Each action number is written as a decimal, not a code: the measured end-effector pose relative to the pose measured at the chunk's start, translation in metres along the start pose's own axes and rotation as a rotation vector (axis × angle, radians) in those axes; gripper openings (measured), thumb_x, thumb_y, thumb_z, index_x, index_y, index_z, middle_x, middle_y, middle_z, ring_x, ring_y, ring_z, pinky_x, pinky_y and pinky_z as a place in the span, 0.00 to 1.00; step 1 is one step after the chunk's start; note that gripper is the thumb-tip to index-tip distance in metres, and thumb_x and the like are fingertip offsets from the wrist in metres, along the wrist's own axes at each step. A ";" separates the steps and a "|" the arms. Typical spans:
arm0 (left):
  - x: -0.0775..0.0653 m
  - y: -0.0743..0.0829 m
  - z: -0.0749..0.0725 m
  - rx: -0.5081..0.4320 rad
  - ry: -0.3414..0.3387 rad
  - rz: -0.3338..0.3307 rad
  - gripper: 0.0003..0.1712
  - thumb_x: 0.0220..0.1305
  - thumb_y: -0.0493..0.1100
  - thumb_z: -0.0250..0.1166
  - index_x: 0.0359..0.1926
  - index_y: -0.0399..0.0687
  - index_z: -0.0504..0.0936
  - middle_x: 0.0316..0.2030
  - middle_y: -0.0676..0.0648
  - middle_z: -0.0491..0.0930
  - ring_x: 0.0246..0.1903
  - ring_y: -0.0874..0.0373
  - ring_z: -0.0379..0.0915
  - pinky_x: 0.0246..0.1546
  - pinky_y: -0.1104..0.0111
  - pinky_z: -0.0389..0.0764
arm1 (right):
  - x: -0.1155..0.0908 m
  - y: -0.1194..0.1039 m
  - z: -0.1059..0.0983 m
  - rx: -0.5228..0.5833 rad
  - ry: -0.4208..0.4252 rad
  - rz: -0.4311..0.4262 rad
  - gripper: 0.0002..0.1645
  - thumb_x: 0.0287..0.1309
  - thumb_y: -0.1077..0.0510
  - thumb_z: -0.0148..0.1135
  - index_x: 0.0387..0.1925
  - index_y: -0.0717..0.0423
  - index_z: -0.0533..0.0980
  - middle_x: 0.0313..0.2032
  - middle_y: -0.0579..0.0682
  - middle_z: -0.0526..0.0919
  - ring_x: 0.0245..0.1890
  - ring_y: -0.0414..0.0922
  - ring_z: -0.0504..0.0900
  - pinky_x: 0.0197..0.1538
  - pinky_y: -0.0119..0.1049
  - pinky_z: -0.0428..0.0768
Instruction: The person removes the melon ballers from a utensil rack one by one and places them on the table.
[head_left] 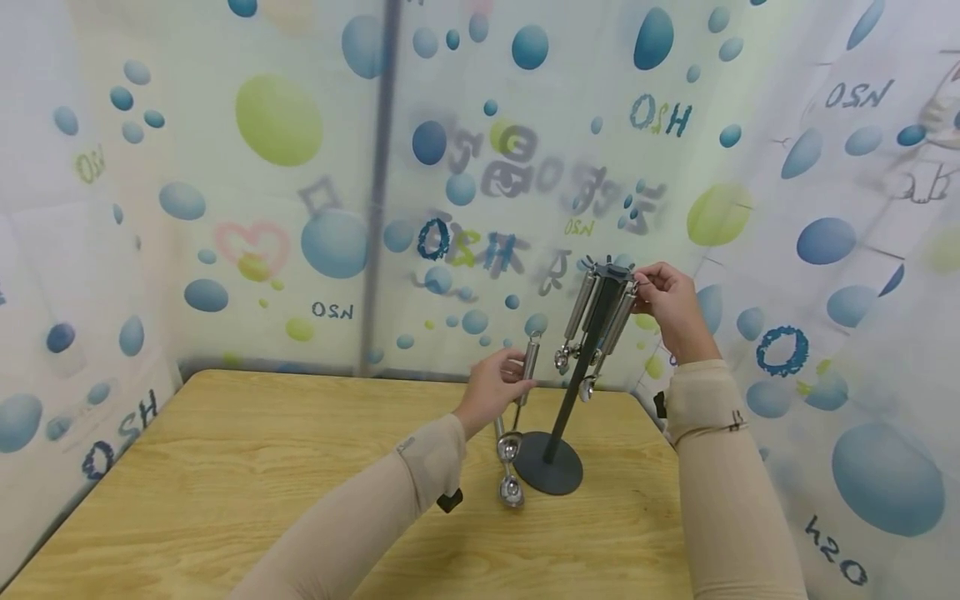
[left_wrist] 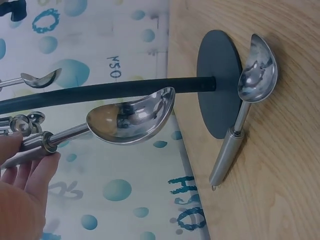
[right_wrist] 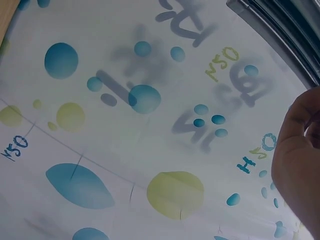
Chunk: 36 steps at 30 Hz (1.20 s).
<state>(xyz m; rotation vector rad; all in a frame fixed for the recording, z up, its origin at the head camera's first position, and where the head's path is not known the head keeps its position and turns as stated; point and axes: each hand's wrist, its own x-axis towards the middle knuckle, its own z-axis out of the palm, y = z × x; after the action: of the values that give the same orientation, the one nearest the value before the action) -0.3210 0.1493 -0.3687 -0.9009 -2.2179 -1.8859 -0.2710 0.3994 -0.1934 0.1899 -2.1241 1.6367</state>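
Observation:
My left hand (head_left: pixel 495 387) grips an ice cream scoop (left_wrist: pixel 132 120) by its metal handle, bowl downward, beside the pole of a dark utensil stand (head_left: pixel 550 465). A second ice cream scoop (left_wrist: pixel 257 75) lies on the table against the stand's round base. Up at the stand's hooks, my right hand (head_left: pixel 671 308) pinches the top end of a hanging scoop's handle (head_left: pixel 618 321). In the right wrist view its thumb and finger curl together beside shiny handles (right_wrist: pixel 280 40). Other metal-handled utensils (head_left: pixel 576 312) hang on the left of the stand.
The wooden table (head_left: pixel 300 475) spreads out to the left and in front of the stand. Behind it hangs a pale curtain (head_left: pixel 285 208) printed with blue and green dots. Its right side (head_left: pixel 817 350) comes close to the right arm.

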 end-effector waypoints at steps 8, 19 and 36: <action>-0.004 -0.012 -0.007 -0.027 0.019 -0.045 0.22 0.63 0.36 0.73 0.57 0.43 0.80 0.45 0.41 0.85 0.41 0.53 0.84 0.38 0.64 0.87 | 0.002 0.001 -0.002 0.016 -0.002 0.001 0.05 0.74 0.61 0.56 0.40 0.55 0.78 0.29 0.42 0.81 0.28 0.37 0.80 0.34 0.27 0.83; -0.010 -0.027 -0.015 -0.082 0.034 -0.101 0.21 0.63 0.36 0.73 0.57 0.41 0.79 0.46 0.38 0.85 0.42 0.53 0.84 0.35 0.65 0.87 | 0.003 -0.001 -0.001 -0.035 -0.012 0.014 0.06 0.75 0.61 0.54 0.41 0.54 0.77 0.31 0.42 0.80 0.29 0.37 0.79 0.35 0.27 0.83; -0.020 -0.051 -0.025 -0.169 0.090 -0.225 0.20 0.62 0.32 0.71 0.55 0.39 0.79 0.44 0.41 0.83 0.41 0.51 0.84 0.37 0.64 0.87 | 0.000 -0.005 0.000 -0.070 -0.028 0.024 0.07 0.76 0.60 0.53 0.44 0.59 0.75 0.31 0.42 0.80 0.30 0.39 0.78 0.37 0.27 0.83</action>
<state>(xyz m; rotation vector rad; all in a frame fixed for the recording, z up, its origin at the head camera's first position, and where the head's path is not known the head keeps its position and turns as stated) -0.3368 0.1160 -0.4159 -0.5925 -2.2135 -2.1925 -0.2692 0.3982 -0.1891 0.1673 -2.2087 1.5787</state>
